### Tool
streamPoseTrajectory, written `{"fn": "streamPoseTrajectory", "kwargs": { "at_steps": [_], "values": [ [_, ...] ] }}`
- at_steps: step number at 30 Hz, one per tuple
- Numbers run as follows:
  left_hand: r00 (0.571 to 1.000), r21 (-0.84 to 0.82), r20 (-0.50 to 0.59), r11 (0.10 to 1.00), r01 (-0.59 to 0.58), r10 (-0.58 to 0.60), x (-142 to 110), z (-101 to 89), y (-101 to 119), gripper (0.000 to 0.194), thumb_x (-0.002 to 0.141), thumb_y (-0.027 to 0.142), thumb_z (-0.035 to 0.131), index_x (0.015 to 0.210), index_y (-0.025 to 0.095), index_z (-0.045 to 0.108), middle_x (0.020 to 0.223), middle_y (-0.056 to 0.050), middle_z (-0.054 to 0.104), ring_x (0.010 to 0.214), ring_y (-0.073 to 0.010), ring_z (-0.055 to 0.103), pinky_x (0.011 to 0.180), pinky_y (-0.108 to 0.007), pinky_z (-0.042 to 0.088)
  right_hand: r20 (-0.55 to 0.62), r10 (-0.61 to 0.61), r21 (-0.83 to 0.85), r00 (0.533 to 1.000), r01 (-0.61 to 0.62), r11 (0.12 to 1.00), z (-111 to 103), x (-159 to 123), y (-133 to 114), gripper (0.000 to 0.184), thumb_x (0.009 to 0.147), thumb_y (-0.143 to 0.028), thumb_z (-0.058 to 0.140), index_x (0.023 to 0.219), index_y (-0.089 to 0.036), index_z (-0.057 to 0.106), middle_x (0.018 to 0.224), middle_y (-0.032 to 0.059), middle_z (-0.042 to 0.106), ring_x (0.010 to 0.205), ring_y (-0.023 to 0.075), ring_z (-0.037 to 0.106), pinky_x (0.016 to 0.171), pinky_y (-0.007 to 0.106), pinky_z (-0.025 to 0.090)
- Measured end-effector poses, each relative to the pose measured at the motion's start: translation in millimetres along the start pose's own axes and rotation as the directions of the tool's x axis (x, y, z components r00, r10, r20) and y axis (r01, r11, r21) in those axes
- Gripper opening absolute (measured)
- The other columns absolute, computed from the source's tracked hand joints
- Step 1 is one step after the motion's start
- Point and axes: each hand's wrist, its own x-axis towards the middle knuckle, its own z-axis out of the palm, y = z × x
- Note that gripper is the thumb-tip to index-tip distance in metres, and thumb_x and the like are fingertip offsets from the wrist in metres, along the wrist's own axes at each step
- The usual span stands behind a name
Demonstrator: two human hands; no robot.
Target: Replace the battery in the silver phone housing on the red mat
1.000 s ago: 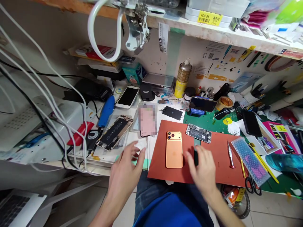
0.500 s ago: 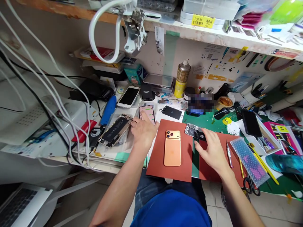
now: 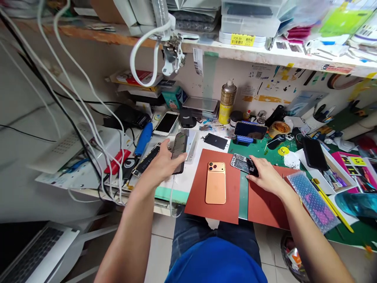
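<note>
My left hand spans a dark-screened smartphone, fingers at its left edge and thumb at its right. A white cable hangs below that phone. Left of this hand lies an opened phone housing, partly covered by it. My right hand is closed on the right end of a small opened phone, whose black battery and circuit board show. Between my hands an orange phone lies back up on a reddish-brown mat, its cameras toward the wall.
A white phone, a spray can and a phone on a blue stand stand or lie at the back. To the right are bubble wrap, a yellow tool and a parts box. White cables hang at left.
My left hand has shifted left with the smartphone, whose lit pink screen is now dark. My right hand has closed on the small opened phone's end. The camera view has shifted slightly.
</note>
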Motion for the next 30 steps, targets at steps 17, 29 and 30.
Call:
{"fn": "streamPoseTrajectory", "kwargs": {
  "at_steps": [17,29,30],
  "values": [
    [0.828,-0.831,0.549,-0.037,0.556,0.113,-160.4,77.8,-52.4,0.076,0.096,0.044,0.071,0.164,0.032,0.039,0.147,-0.012,0.069,0.121,-0.0329,0.074,0.112,-0.052,0.054,0.038,0.011,0.098,0.999,-0.015,0.995,-32.8,-34.6,4.7,0.059,0.096,-0.038,0.068,0.152,-0.025,0.056,0.130,0.0128,0.073,0.117,0.0335,0.069,0.099,0.049,0.057],
    [0.729,-0.742,0.636,-0.056,0.668,0.254,-189.2,97.9,-17.2,0.068,0.105,0.048,0.055,0.169,0.040,0.032,0.153,-0.010,0.065,0.135,-0.0367,0.066,0.118,-0.063,0.045,0.053,0.328,0.791,0.943,-0.240,0.562,-5.9,-123.3,-138.2,0.047,0.105,-0.058,0.059,0.134,-0.022,0.071,0.124,0.0141,0.080,0.115,0.0290,0.078,0.100,0.048,0.064],
    [0.734,-0.746,0.636,-0.053,0.664,0.238,-189.6,99.3,-16.7,0.068,0.105,0.047,0.055,0.169,0.041,0.032,0.155,-0.008,0.065,0.138,-0.0347,0.064,0.121,-0.059,0.044,0.094,0.350,0.870,0.932,-0.248,0.426,0.0,-128.4,-155.3,0.050,0.102,-0.060,0.064,0.134,-0.022,0.072,0.126,0.0140,0.080,0.116,0.0297,0.077,0.102,0.049,0.064]
  ]
}}
